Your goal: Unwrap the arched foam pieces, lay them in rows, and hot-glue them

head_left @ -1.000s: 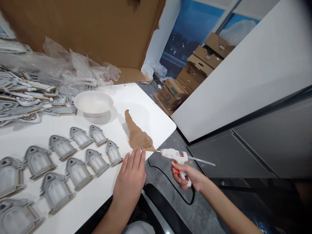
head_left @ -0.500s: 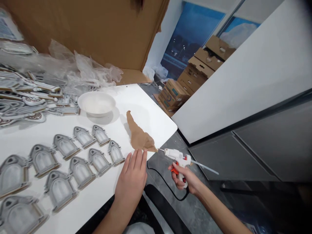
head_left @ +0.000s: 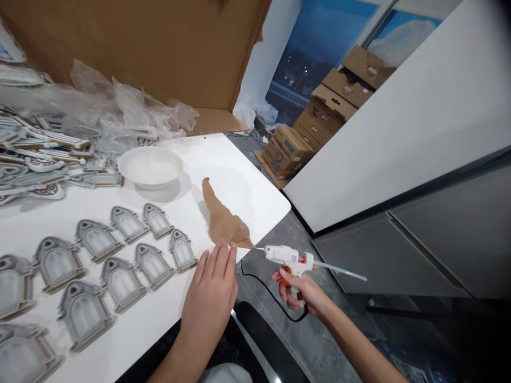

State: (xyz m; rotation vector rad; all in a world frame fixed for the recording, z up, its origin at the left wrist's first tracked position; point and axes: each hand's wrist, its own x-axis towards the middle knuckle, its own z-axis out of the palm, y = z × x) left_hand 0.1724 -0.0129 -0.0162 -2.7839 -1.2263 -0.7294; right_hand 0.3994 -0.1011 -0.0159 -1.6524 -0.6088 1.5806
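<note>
My right hand grips the handle of a white glue gun with an orange trigger, held just off the white table's right edge. The gun's nozzle points left at the tip of a torn brown paper scrap. A clear glue stick pokes out of its back. My left hand lies flat on the table with fingers stretched out, fingertips touching the scrap's near edge. Several grey arch-shaped cutouts lie in rows to the left of that hand.
A white bowl sits behind the cutouts. Crumpled clear plastic and a heap of more cutouts fill the back left, in front of a large cardboard sheet. The gun's black cord hangs down. Stacked cardboard boxes stand on the floor.
The glue gun and my right hand have shifted slightly, the nozzle staying at the paper's tip. My left hand remains flat by the scrap. The view wobbled a little.
</note>
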